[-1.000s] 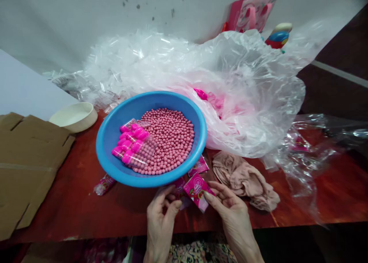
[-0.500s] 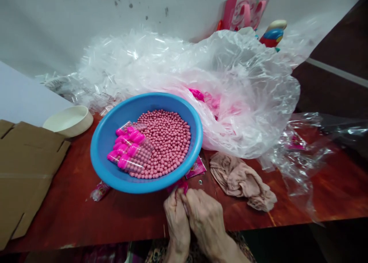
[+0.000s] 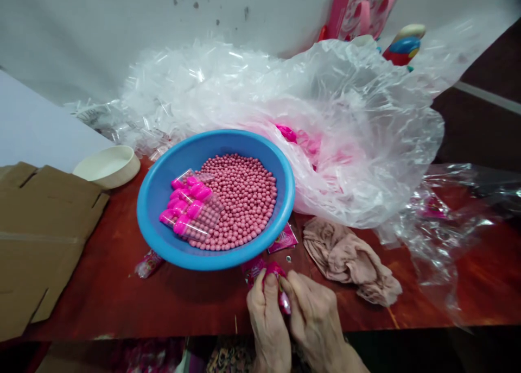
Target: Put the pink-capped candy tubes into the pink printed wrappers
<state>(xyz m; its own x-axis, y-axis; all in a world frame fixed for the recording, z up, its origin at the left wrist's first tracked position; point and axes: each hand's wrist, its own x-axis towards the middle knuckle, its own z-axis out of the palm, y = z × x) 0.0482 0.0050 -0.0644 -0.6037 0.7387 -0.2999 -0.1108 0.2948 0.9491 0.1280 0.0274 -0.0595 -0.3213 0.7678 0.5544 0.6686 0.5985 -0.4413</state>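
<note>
My left hand (image 3: 266, 321) and my right hand (image 3: 315, 321) are pressed together at the table's near edge, both pinching a small pink packet (image 3: 280, 282). Just beyond them sits a blue bowl (image 3: 163, 237) full of small pink balls (image 3: 244, 196). On the balls at the left lie several clear tubes with bright pink caps (image 3: 188, 206). Further pink packets lie under the bowl's near rim: one (image 3: 282, 240) to the right, one (image 3: 148, 263) to the left.
A crumpled beige cloth (image 3: 350, 259) lies right of my hands. Big clear plastic bags (image 3: 334, 123) pile up behind the bowl and to the right. A cream dish (image 3: 109, 166) and flattened cardboard (image 3: 38, 237) are at the left. The red table (image 3: 122, 302) ends near me.
My hands, apart one second ago with the packet in the right one, came together on the packet. The packet now sticks up between the fingers.
</note>
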